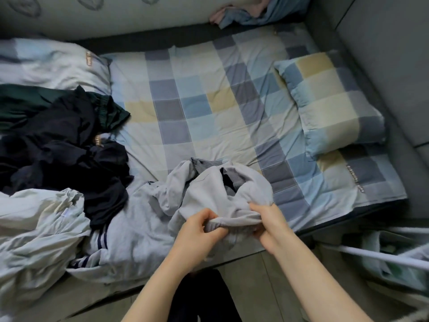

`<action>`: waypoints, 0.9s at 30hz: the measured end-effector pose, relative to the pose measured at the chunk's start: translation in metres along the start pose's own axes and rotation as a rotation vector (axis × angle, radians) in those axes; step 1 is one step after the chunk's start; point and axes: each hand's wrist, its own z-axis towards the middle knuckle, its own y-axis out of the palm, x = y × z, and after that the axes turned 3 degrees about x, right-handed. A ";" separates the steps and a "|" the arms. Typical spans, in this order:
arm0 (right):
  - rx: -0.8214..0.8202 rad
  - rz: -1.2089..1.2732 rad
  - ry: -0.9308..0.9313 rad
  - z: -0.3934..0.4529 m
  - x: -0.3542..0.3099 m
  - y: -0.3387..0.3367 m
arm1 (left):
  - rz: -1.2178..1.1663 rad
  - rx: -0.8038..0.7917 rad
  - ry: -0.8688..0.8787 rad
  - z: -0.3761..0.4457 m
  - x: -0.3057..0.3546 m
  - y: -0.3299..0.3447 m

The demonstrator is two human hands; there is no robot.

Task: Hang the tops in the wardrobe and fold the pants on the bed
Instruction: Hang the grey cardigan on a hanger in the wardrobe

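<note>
A light grey garment (209, 194) lies crumpled at the near edge of the bed (209, 101), its dark grey ribbed inside showing. My left hand (197, 231) and my right hand (269, 224) both pinch its bunched hem, a short span of fabric stretched between them. To the left lies another light grey piece with dark stripes (120, 235). A heap of dark navy and black clothes (65, 156) sits further left, with a dark green garment (34, 101) behind it.
A checked pillow (332, 101) lies at the right of the bed, another pillow (51, 63) at the far left. A pale bunched duvet (34, 228) is near left. Pink and blue clothes (250, 12) lie at the back. A white rack (383, 254) stands at the right.
</note>
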 end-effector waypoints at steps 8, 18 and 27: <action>-0.064 0.074 -0.342 -0.118 -0.046 -0.045 | 0.121 -0.266 -0.035 -0.060 0.054 -0.011; -0.108 0.087 -0.592 -0.250 -0.062 -0.078 | 0.371 0.160 0.404 -0.050 0.084 -0.047; -0.017 -0.016 -0.790 -0.325 -0.038 -0.120 | 0.613 0.100 0.630 -0.042 0.078 -0.047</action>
